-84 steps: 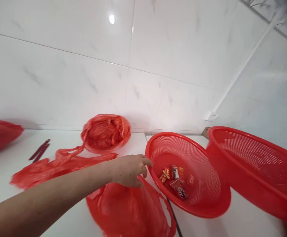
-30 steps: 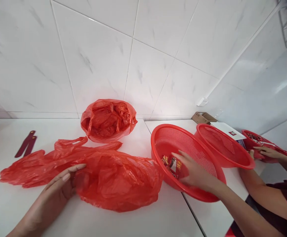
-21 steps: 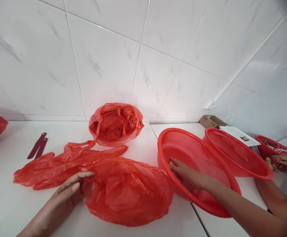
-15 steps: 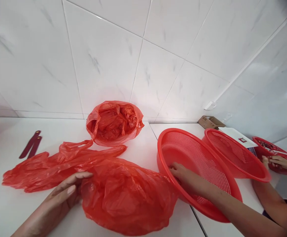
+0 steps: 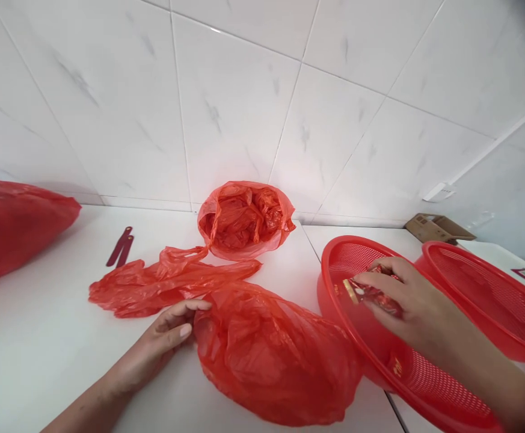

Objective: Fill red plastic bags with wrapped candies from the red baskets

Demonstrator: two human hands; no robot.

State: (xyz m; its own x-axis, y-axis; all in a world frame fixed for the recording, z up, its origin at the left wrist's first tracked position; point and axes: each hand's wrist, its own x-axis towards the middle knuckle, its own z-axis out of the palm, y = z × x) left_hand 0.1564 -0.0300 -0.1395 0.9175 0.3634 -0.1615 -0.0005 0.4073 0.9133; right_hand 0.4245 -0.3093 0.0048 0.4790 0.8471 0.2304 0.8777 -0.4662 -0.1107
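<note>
Over the near red colander [image 5: 329,294], my right hand [image 5: 400,291] is closed around several small red wrapped candies [image 5: 373,294], one with a gold end. A few gold-marked pieces lie in the colander below, partly hidden by my forearm. My left hand [image 5: 172,331] rests at the left edge of a puffed red plastic bag [image 5: 280,361]. Its fingers are loosely curved, with the thumb apart from the index finger; the fingertips touch the bag, and some fingers are hidden behind it. The bag's right end lies against the colander.
A crumpled red bag [image 5: 149,285] lies beyond my left hand. An open bag stuffed with red plastic [image 5: 248,219] stands by the wall. Farther left are dark red scissors-like strips [image 5: 120,248] and a large red bag [image 5: 18,231]. A second colander [image 5: 483,288] and cardboard box [image 5: 438,228] are right.
My right hand has risen from the colander's bottom, now with candies showing in it. The left hand stays at the bag's edge. The view has turned left, so the co-worker's hands are out of sight.
</note>
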